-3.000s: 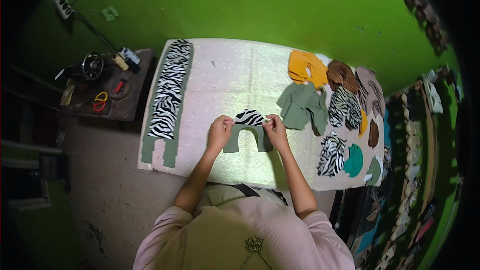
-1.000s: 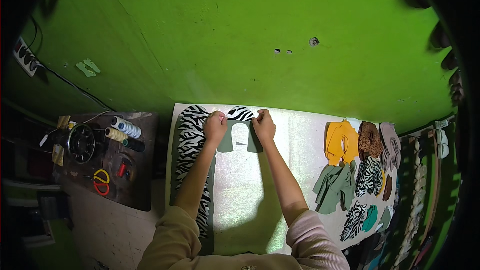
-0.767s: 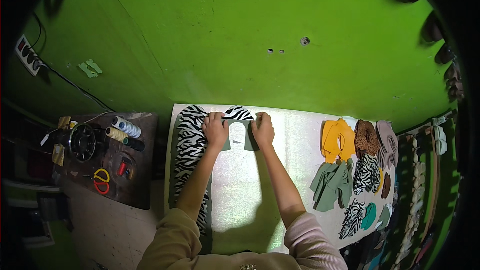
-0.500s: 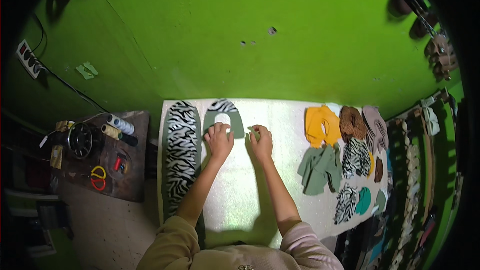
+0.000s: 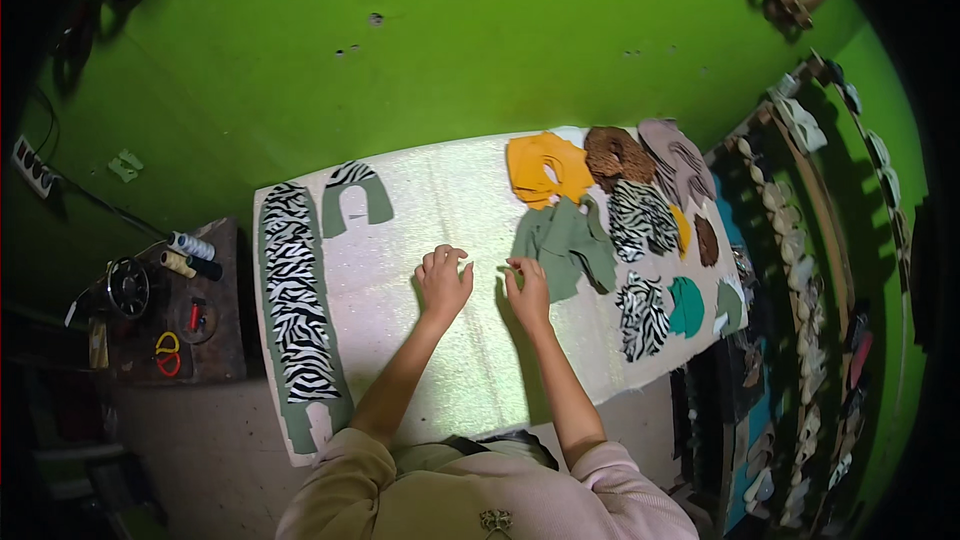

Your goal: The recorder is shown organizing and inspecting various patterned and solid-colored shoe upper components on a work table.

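My left hand [image 5: 444, 282] hovers over the middle of the pale table [image 5: 420, 210], fingers loosely bent and apart, with nothing visible in it. Close on its right, my right hand [image 5: 528, 290] is beside the pile of green cut pieces [image 5: 568, 248]. Its fingers are loosely curled and apart; I see nothing held. At the far left lies a U-shaped green piece [image 5: 377, 202] with a zebra-print part [image 5: 350, 174] at its top. A long row of overlapping zebra-print pieces [image 5: 295, 290] on green ones runs down the table's left edge.
Right of the green pile are yellow [image 5: 530, 162], brown [image 5: 612, 155], mauve [image 5: 677, 155] and zebra-print pieces [image 5: 640, 220], plus teal ones [image 5: 686, 306]. A dark side table [image 5: 220, 340] holds thread spools [image 5: 190, 245] and scissors [image 5: 168, 355]. Shoe racks [image 5: 800, 260] stand at right.
The view has swung to the right. Both hands have moved away from the U-shaped green piece, rightward to the green pile. That piece stays on the table.
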The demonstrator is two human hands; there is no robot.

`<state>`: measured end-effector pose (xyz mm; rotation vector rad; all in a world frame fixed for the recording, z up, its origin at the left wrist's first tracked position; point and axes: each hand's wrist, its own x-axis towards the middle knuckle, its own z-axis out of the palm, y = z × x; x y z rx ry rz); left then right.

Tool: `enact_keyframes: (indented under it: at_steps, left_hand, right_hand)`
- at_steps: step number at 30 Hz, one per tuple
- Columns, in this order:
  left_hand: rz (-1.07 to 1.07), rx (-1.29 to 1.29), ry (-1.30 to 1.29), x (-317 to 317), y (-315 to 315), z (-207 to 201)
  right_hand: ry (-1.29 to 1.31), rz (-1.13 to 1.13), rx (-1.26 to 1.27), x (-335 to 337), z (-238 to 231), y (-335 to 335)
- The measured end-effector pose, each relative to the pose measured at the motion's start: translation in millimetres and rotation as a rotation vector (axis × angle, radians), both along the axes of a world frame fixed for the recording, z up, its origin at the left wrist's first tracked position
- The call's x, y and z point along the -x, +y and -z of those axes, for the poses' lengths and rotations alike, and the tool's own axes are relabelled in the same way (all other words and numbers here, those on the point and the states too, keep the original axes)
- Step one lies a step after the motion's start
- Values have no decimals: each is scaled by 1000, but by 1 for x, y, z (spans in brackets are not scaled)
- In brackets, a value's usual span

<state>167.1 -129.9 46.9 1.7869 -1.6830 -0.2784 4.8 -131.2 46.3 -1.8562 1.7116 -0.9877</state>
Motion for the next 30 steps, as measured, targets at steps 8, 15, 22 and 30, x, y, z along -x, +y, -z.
enact_keyframes:
  at_steps: [8,15,22,30]
  left_hand:
    - [94,0,5,88,1,-10]
    - [99,0,-44,130,-15,-2]
    - [45,24,-80,162,-28,12]
    - [47,138,-198,179,-43,23]
  right_hand:
    - [-20,70,62,97,-1,6]
    - [73,130,156,154,-2,-13]
    - [123,111,123,185,7,-50]
    - [272,-12,140,197,18,-89]
